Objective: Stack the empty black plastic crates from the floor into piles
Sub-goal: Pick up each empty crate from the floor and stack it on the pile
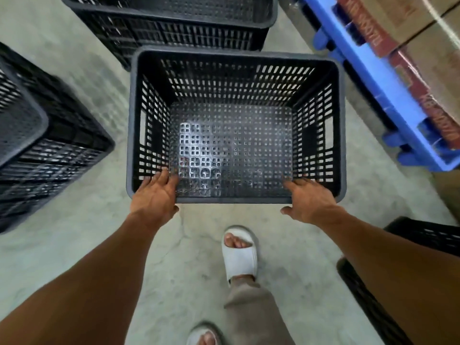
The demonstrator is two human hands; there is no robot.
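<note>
blue pallet (368, 70), cardboard boxes (423, 46), concrete floor (74, 245)

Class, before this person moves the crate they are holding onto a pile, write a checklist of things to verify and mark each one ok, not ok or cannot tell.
1. Held crate empty: ok.
2. Left hand grips the near rim, fingers inside: ok.
3. Right hand grips the same rim: ok.
4. Pile ahead has an open top to take it: ok.
5. Feet in slides apart from the crate: ok.
6. Crate lifted off the floor: cannot tell.
</note>
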